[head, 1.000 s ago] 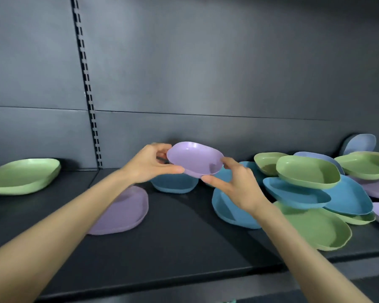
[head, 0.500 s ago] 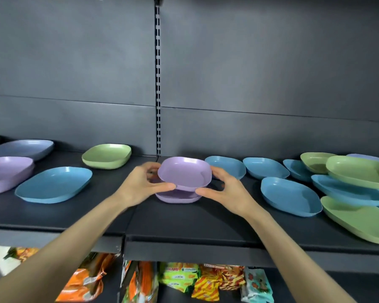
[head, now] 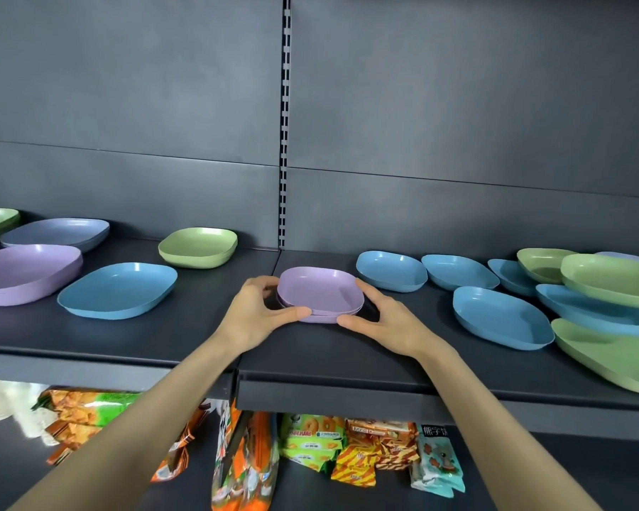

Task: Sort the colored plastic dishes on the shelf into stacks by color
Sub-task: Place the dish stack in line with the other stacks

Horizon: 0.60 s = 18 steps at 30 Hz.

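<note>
Head view: the small lilac plastic dish (head: 320, 291), lifted a moment ago, now nests on a matching lilac dish (head: 321, 319) on the dark shelf (head: 347, 359). Fingers of the left hand (head: 253, 313) and right hand (head: 386, 324) pinch its rim, so the purple stack grows.

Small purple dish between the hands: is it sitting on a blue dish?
No, the small purple dish, gripped by the left hand and right hand, sits nested on a second purple dish.
</note>
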Motion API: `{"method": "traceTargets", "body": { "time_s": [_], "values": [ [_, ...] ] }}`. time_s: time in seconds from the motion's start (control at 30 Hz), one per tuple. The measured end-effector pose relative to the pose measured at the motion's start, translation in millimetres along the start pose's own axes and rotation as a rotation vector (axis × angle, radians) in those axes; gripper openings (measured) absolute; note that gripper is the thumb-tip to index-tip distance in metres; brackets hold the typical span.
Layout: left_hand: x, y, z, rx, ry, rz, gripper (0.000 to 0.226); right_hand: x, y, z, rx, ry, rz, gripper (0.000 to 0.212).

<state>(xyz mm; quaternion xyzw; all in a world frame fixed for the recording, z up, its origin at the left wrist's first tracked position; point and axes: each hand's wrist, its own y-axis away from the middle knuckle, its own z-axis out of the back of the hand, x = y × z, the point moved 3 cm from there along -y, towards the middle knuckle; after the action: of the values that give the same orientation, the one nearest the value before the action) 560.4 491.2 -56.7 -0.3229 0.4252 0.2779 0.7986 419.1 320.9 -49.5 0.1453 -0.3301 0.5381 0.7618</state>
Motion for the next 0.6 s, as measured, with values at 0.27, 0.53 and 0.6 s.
{"method": "traceTargets", "body": {
  "time_s": [0.27, 0.53, 0.6],
  "values": [
    [1, 2, 0, 0.076, -0.004, 0.078, 0.089, -8, -4, 2, 0.003, -0.035, -0.032, 0.09],
    [-11, 8, 4, 0.08, 0.068, 0.065, 0.06, -1, 0, 5, -0.022, -0.209, 0.053, 0.056],
    [-18, 10, 11, 0.043, 0.111, 0.065, 0.061, 5, -1, 6, -0.026, -0.237, 0.084, 0.048]
  ]
}}
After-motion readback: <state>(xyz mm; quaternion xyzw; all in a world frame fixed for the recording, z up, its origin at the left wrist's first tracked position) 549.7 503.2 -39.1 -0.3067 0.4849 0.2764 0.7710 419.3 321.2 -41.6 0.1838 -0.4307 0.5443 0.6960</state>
